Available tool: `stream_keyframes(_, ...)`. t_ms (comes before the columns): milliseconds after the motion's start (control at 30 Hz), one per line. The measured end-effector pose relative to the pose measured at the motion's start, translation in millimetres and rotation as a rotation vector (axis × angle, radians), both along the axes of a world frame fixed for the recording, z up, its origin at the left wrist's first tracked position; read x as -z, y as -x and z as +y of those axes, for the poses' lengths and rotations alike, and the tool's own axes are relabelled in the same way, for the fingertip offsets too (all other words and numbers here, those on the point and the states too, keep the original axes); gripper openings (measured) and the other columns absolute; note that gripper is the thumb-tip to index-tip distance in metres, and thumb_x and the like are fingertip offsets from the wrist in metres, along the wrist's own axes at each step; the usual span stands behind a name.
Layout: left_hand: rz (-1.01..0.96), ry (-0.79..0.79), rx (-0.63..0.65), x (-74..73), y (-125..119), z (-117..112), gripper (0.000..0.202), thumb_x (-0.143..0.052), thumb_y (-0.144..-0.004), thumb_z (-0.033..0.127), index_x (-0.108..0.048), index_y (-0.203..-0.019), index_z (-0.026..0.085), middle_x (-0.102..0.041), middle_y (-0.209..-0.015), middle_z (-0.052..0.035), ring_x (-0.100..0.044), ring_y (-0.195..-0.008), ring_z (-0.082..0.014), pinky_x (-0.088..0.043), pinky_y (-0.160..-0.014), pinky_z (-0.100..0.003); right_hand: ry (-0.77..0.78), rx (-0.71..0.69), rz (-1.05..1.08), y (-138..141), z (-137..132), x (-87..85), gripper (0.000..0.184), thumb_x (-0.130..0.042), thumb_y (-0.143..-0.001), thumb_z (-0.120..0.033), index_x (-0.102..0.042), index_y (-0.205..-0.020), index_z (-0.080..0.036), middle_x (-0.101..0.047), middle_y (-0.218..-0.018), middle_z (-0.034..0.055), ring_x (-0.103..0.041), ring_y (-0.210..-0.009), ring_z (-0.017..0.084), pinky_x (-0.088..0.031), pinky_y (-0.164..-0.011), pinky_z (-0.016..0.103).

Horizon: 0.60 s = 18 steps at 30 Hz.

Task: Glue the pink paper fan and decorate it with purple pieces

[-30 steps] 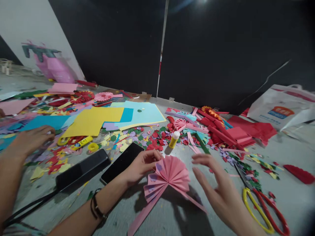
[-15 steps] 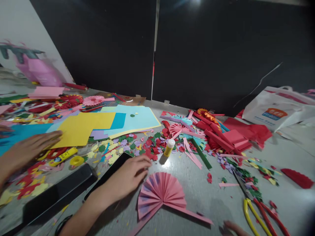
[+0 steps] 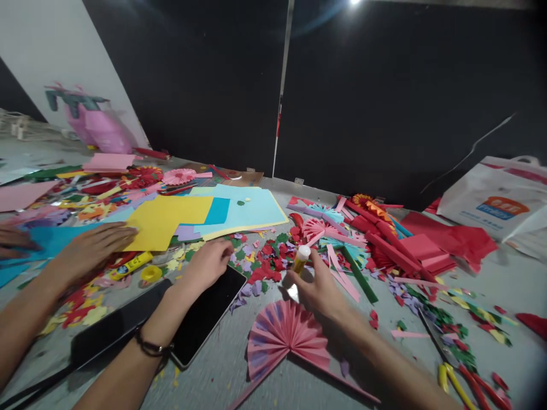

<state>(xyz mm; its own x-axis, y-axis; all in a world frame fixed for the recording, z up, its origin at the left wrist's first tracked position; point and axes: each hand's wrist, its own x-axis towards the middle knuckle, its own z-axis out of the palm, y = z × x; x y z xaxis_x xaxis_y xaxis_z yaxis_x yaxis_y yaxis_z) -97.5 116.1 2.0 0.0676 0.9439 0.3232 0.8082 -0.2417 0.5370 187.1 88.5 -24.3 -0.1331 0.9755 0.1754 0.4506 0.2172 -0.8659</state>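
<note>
Two hands of the person are busy: the right hand (image 3: pixel 310 282) closes firmly around a glue stick (image 3: pixel 301 257), keeping it upright, and the left hand (image 3: pixel 205 265) rests half-curled, holding nothing, beside a black phone (image 3: pixel 205 316). A pink paper fan (image 3: pixel 286 336) lies flat within easy reach.

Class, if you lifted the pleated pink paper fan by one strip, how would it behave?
The pleated pink paper fan is probably light, and stiff across its many folds. Its thin strip looks floppy, so it would likely bend under the fan's weight. Pushed, it should slide flat, not roll.
</note>
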Motion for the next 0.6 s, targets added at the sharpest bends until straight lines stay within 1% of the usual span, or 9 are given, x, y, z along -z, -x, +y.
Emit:
stream_keyframes(67, 0.010, 0.039, 0.049, 3.9, 1.5, 2.4, 0.016, -0.060, -0.077, 0.010, -0.069, -0.072, 0.023, -0.074, -0.075, -0.0015, -0.068, -0.074, -0.0235, -0.048, -0.071, -0.031, -0.004, -0.007, 0.011, 6.3, 9.6, 10.4, 0.022, -0.059, -0.091, -0.035, -0.057, -0.104, -0.018, -0.068, -0.098, 0.0081, -0.064, -0.089, 0.023, -0.051, -0.081, 0.038)
stream_keyframes(100, 0.014, 0.057, 0.071, 5.3, 2.1, 3.7, 0.016, -0.059, -0.079, 0.011, -0.070, -0.076, 0.023, -0.074, -0.078, -0.0019, -0.068, -0.075, -0.0239, -0.047, -0.071, -0.031, -0.006, -0.012, 0.019, 7.9, 13.1, 15.3, 0.021, -0.056, -0.092, -0.036, -0.057, -0.103, -0.018, -0.068, -0.095, 0.0078, -0.063, -0.086, 0.022, -0.051, -0.079, 0.036)
stream_keyframes(167, 0.003, 0.059, 0.067, 7.2, 2.8, 5.5, 0.015, -0.058, -0.083, 0.015, -0.071, -0.083, 0.023, -0.074, -0.083, -0.0031, -0.068, -0.079, -0.0252, -0.047, -0.073, -0.032, -0.008, -0.021, 0.032, 9.1, 17.5, 22.9, 0.022, -0.054, -0.094, -0.038, -0.058, -0.101, -0.017, -0.067, -0.091, 0.0068, -0.062, -0.081, 0.021, -0.050, -0.075, 0.034)
stream_keyframes(267, -0.040, 0.037, 0.040, 7.4, 0.8, 5.2, 0.016, -0.055, -0.087, 0.022, -0.071, -0.094, 0.023, -0.071, -0.094, -0.0065, -0.066, -0.082, -0.0263, -0.048, -0.075, -0.034, -0.009, -0.027, 0.042, 8.3, 19.5, 27.3, 0.024, -0.053, -0.096, -0.040, -0.059, -0.100, -0.017, -0.067, -0.089, 0.0062, -0.062, -0.079, 0.020, -0.050, -0.073, 0.033)
stream_keyframes(367, -0.097, 0.014, 0.031, 4.6, -6.6, 1.6, 0.018, -0.053, -0.092, 0.029, -0.069, -0.096, 0.022, -0.067, -0.097, -0.0079, -0.065, -0.084, -0.0252, -0.049, -0.074, -0.034, -0.007, -0.017, 0.043, 6.8, 18.9, 27.4, 0.025, -0.051, -0.097, -0.042, -0.058, -0.101, -0.017, -0.067, -0.089, 0.0062, -0.062, -0.078, 0.020, -0.050, -0.072, 0.032)
stream_keyframes(433, -0.197, 0.023, 0.031, 1.9, -14.2, -1.9, 0.018, -0.054, -0.092, 0.033, -0.069, -0.090, 0.022, -0.065, -0.096, -0.0072, -0.064, -0.086, -0.0239, -0.050, -0.074, -0.033, -0.013, 0.001, 0.033, 5.8, 17.1, 26.8, 0.027, -0.050, -0.098, -0.044, -0.057, -0.100, -0.018, -0.066, -0.087, 0.0057, -0.061, -0.075, 0.019, -0.049, -0.069, 0.031)
stream_keyframes(500, -0.360, 0.072, 0.041, -0.5, -23.1, -5.8, 0.016, -0.059, -0.090, 0.034, -0.069, -0.085, 0.022, -0.065, -0.093, -0.0056, -0.064, -0.085, -0.0222, -0.051, -0.072, -0.031, -0.032, 0.025, 0.012, 5.1, 13.7, 25.5, 0.026, -0.047, -0.099, -0.044, -0.055, -0.097, -0.019, -0.063, -0.083, 0.0044, -0.058, -0.071, 0.019, -0.047, -0.065, 0.031)
stream_keyframes(600, -0.564, 0.176, 0.070, -1.7, -36.6, -12.6, 0.012, -0.065, -0.086, 0.032, -0.069, -0.085, 0.021, -0.069, -0.084, -0.0029, -0.066, -0.075, -0.0194, -0.053, -0.069, -0.030, -0.077, 0.016, -0.046, 5.1, 6.3, 22.5, 0.015, -0.046, -0.095, -0.035, -0.050, -0.091, -0.022, -0.059, -0.077, 0.0019, -0.054, -0.067, 0.018, -0.042, -0.063, 0.031)
